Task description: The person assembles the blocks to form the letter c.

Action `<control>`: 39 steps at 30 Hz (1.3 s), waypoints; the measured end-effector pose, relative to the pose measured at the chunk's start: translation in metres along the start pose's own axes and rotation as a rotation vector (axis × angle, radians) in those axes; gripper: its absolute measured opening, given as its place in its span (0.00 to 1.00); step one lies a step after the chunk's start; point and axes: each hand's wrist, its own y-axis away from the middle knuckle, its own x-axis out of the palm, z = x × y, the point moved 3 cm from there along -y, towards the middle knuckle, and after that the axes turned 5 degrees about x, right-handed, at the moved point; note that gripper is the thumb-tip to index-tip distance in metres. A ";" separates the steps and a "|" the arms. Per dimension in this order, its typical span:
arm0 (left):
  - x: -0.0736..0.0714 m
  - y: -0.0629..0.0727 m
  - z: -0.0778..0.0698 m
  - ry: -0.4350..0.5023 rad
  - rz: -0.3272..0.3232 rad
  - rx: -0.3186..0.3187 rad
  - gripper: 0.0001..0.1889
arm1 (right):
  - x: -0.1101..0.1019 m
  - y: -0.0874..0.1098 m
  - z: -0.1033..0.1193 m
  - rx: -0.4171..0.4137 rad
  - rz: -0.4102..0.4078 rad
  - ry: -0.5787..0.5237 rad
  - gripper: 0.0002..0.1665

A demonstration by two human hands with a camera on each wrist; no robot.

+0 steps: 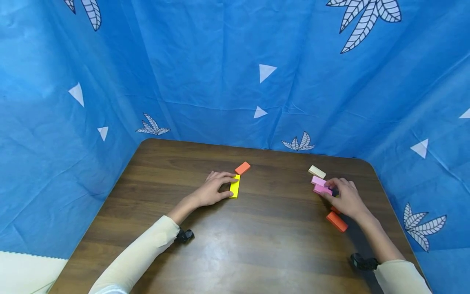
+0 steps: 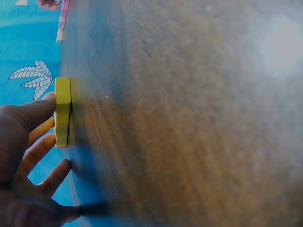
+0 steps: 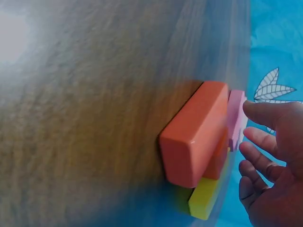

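Note:
In the head view my left hand (image 1: 213,190) pinches a yellow block (image 1: 235,188) lying on the table, thumb near its closer end and fingers near its far end. The left wrist view shows the thumb against the same yellow block (image 2: 62,113). An orange block (image 1: 242,168) lies just beyond it. On the right, my right hand (image 1: 346,198) holds a pink block (image 1: 321,189) between thumb and fingers. A lighter pink block (image 1: 318,181) lies right behind that one. In the right wrist view a pink block (image 3: 235,118) stands beside the thumb, partly hidden by orange blocks.
A cream block (image 1: 317,171) lies behind the pink ones. Nearer me is an orange-red block (image 1: 337,221), with another partly under my right hand. A yellow block (image 3: 203,198) shows in the right wrist view. Blue curtain (image 1: 220,81) encloses the brown table (image 1: 238,253).

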 end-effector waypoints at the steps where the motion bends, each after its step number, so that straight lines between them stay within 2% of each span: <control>1: 0.000 0.000 0.000 0.004 0.000 0.002 0.29 | 0.000 0.001 -0.001 -0.003 -0.001 0.001 0.22; 8: 0.000 0.001 -0.001 0.012 -0.006 0.010 0.29 | 0.003 0.001 -0.006 -0.009 -0.010 0.016 0.22; 16: 0.002 0.003 -0.001 0.020 -0.010 0.008 0.29 | 0.005 0.000 -0.006 0.060 0.037 0.037 0.23; 22: 0.001 0.003 -0.001 0.024 -0.023 0.023 0.28 | 0.008 0.001 -0.006 0.078 0.053 0.040 0.23; 39: 0.002 0.002 0.002 0.010 -0.008 0.018 0.28 | 0.011 -0.006 -0.005 0.048 0.057 0.034 0.21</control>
